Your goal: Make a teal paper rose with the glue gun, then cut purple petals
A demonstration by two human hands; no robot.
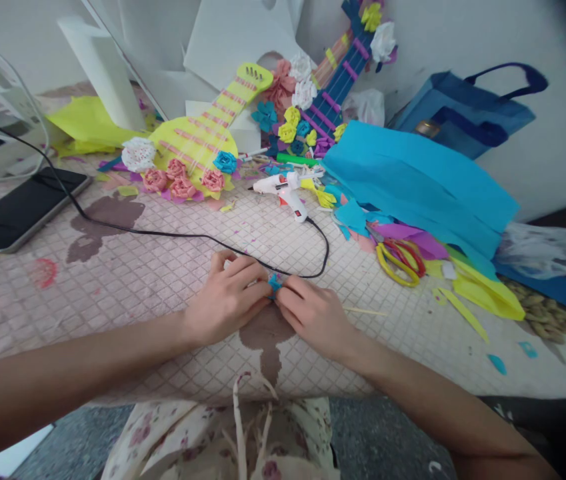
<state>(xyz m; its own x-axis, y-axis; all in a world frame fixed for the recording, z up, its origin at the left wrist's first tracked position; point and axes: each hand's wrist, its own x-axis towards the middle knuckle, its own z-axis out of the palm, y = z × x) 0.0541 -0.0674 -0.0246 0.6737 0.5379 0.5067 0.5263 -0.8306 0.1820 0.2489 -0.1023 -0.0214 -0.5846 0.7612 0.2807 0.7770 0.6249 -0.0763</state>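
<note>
Near the front of the table, my left hand (235, 290) and my right hand (313, 310) meet with bent fingers around a small piece of blue crepe paper (275, 283). Both hands pinch it between their fingertips, which hide most of its shape. A thin wooden stick (367, 311) lies just right of my right hand; its left end is hidden behind the hand. Beyond my hands rests a white glue gun (283, 190), its nozzle to the left. The gun's black cord (183, 233) loops close behind my fingers.
A yellow paper guitar (197, 143) with paper flowers stands at the back, a blue one (333, 100) behind it. Blue crepe paper sheets (423, 180), scissors (397, 263) and scraps lie right. A phone (25, 207) lies left. A blue bag (463, 113) leans against the wall.
</note>
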